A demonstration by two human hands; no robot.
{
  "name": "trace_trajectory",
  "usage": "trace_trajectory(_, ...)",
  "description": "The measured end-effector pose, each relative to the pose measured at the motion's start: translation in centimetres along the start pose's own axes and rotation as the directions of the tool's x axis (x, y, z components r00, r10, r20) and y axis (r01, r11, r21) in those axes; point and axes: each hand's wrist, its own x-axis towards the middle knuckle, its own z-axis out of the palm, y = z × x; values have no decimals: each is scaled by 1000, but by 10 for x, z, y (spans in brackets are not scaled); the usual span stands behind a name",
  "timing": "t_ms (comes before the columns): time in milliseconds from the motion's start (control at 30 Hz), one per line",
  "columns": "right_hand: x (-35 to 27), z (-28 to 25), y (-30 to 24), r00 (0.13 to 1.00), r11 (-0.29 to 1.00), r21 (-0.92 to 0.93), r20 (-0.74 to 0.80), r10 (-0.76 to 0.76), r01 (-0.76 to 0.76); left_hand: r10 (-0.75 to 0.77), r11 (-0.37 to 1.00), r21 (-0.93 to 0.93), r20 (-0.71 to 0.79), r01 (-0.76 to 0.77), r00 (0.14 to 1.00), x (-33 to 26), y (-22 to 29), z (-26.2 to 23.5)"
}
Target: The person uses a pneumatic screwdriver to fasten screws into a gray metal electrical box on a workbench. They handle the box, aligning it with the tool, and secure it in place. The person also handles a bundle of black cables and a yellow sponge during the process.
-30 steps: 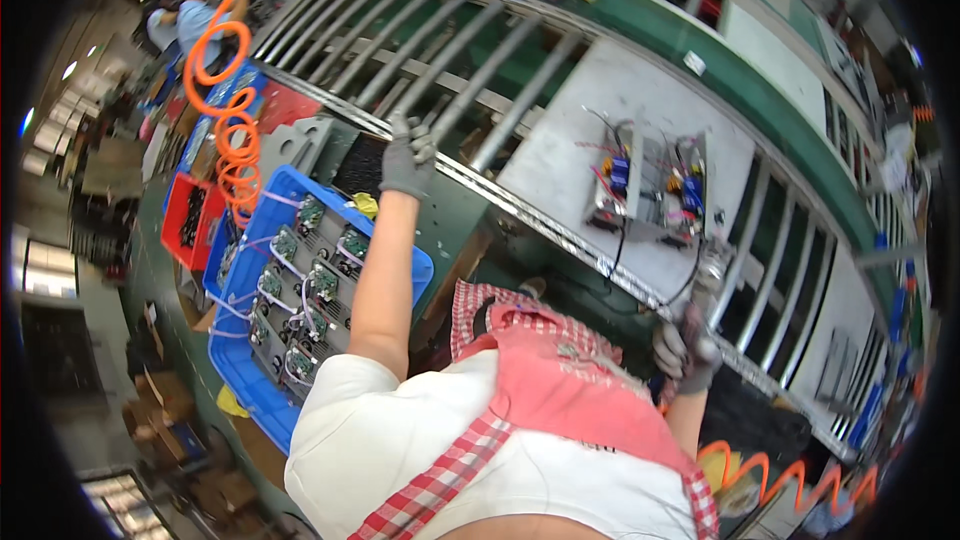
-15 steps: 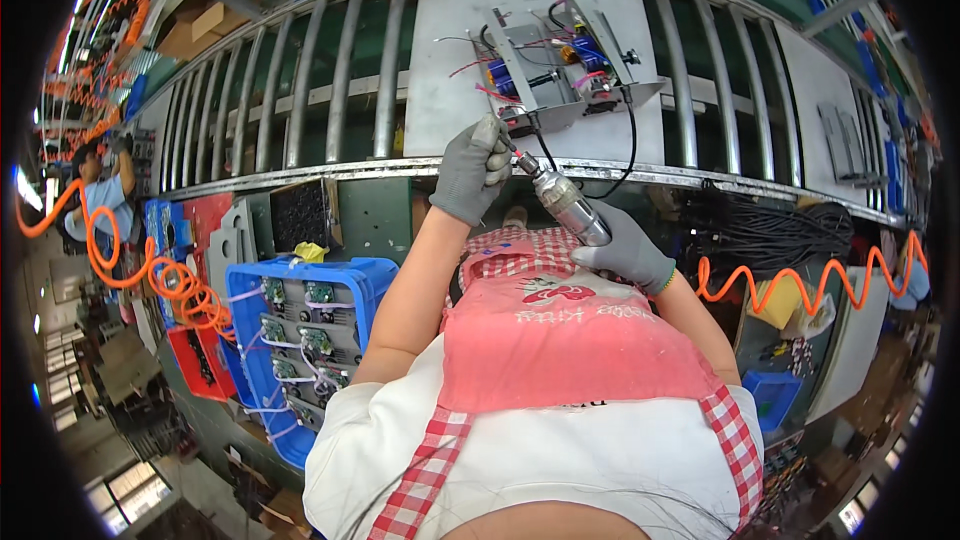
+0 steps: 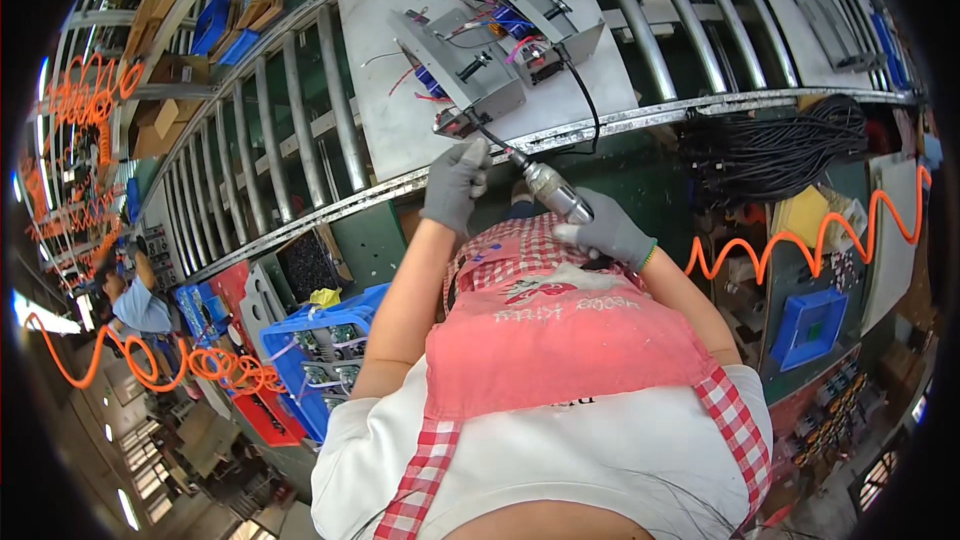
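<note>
Both hands (image 3: 530, 205) nearer metal assembly (image 3: 495, 50)

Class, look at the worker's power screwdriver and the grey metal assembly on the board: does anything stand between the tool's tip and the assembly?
Nothing visible blocks it. The right hand holds the power screwdriver, its tip at the near edge of the grey metal assembly. The left hand rests beside the tip, and a black cable loops off to the right.

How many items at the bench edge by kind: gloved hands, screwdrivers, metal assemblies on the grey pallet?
Gloved hands: 2 (left hand, right hand)
Powered screwdriver: 1, gripped in the right hand
Metal assembly with coloured wires: 1, on the grey pallet
Total: 4
</note>
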Motion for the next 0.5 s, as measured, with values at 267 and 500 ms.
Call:
trace_trajectory(267,95,-14,77,958,955,-283,-286,6,-90,478,379,919,-95,-108,873,121,74,-35)
trace_trajectory(500,126,-5,95,942,941,-319,-337,0,-114,428,662,730,-183,-169,885,162,55,-27)
